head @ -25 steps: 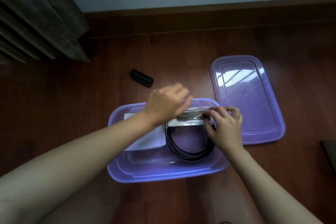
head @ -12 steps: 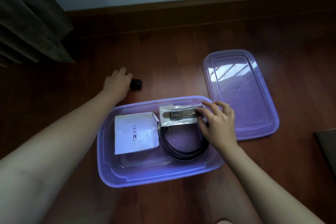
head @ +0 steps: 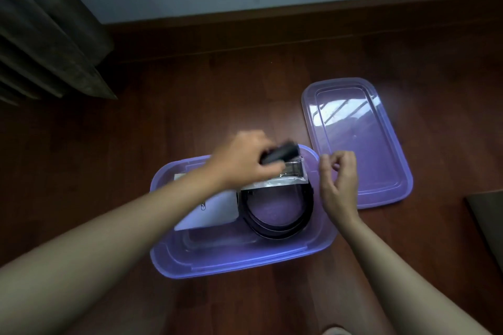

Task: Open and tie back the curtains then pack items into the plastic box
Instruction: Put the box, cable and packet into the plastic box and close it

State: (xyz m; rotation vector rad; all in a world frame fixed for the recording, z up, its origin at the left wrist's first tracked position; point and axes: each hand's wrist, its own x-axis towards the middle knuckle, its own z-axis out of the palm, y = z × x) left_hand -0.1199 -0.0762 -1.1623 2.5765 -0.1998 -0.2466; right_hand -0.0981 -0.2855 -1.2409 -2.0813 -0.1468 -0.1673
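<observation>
An open purple plastic box (head: pixel 245 261) sits on the wooden floor. Inside lie a white card box (head: pixel 215 211), a coiled black belt (head: pixel 277 223) and a clear packet (head: pixel 285 175) at the far side. My left hand (head: pixel 242 160) hovers over the box's far edge, closed around a small black cylinder (head: pixel 280 155). To the right, my right hand (head: pixel 339 182) is above the box's right rim, fingers loosely curled and holding nothing.
The purple lid (head: pixel 356 139) lies flat on the floor just right of the box. A grey curtain (head: pixel 46 35) hangs at the upper left. A dark object (head: pixel 487 220) shows at the right edge. A baseboard and wall run along the back.
My left hand picked the black cylinder off the floor and carried it right, over the box. My right hand let go of the clear packet and lifted slightly to the right.
</observation>
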